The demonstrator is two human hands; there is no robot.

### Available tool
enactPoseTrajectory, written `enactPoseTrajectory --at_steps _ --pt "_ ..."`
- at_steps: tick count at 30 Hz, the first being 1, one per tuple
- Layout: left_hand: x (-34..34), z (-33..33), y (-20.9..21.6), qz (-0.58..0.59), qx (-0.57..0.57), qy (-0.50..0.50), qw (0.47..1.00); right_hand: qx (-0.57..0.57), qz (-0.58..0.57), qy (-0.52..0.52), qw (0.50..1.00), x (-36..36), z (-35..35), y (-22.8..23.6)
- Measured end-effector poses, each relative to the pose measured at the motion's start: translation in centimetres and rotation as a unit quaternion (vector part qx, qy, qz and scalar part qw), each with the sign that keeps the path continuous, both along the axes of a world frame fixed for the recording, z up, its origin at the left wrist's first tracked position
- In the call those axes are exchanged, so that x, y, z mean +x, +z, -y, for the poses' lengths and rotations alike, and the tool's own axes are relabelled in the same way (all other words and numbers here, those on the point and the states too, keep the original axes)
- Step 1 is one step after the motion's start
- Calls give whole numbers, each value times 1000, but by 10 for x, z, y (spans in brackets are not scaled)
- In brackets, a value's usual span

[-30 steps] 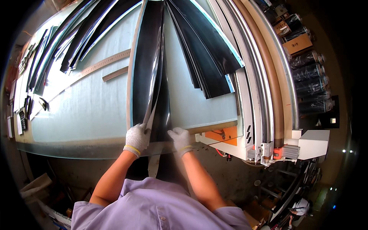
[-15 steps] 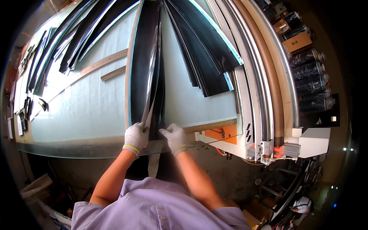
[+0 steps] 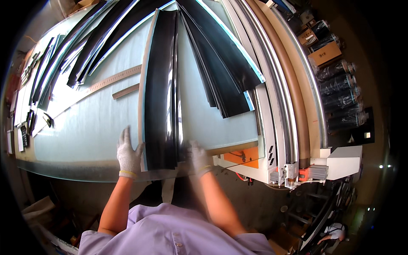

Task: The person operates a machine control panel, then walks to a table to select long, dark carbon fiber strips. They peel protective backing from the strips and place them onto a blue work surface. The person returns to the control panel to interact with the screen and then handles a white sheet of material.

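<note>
A stack of long black film strips [image 3: 160,93] lies lengthwise on the pale, glass-topped table [image 3: 85,140] in front of me, its near end close to the table's front edge. A straight brown strip with a pale blue edge runs down its left side. My left hand [image 3: 128,155], in a white knitted glove, is open beside the near left edge of the strips, thumb held away from the fingers. Just off their near right side is my gloved right hand [image 3: 197,158]. Motion smears its fingers, so their pose is unclear.
More black strips [image 3: 225,63] fan out at right, and others [image 3: 102,38] at far left. A long ruler [image 3: 114,77] and a short bar [image 3: 126,92] lie left of the stack. A machine with a brown roller [image 3: 299,85] borders the table's right; wrapped rolls [image 3: 340,100] stand beyond.
Both hands have parted from the strips' near end, the left moving left and opening. The dark strips that were bunched between the hands now lie flatter and wider.
</note>
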State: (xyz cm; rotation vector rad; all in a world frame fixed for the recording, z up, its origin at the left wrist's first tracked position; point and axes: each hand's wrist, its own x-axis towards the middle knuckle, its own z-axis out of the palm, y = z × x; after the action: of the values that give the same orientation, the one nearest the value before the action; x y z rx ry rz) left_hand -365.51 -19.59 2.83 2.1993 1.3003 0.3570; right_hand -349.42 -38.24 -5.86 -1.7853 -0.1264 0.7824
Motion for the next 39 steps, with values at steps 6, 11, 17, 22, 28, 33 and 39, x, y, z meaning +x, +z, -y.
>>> enactPoseTrajectory --at_steps 6,11,17,22,28,33,39 --pt "27 27 -72 -34 -14 -14 999 -100 179 121 971 -15 -44 -13" --pt "44 23 -89 112 -128 121 978 -84 202 148 964 1 -52 -26" --pt "51 -8 -69 241 -412 113 871 44 99 254 961 46 -38 3" --pt "51 0 -104 322 -546 140 761 70 230 332 912 106 -32 35" --pt "67 13 -97 317 -486 172 796 -296 581 13 758 274 -57 38" --pt "82 18 -73 304 -483 172 803 -428 586 147 672 360 -49 8" --pt "66 16 -101 312 -473 175 805 -299 596 187 722 261 -68 11"
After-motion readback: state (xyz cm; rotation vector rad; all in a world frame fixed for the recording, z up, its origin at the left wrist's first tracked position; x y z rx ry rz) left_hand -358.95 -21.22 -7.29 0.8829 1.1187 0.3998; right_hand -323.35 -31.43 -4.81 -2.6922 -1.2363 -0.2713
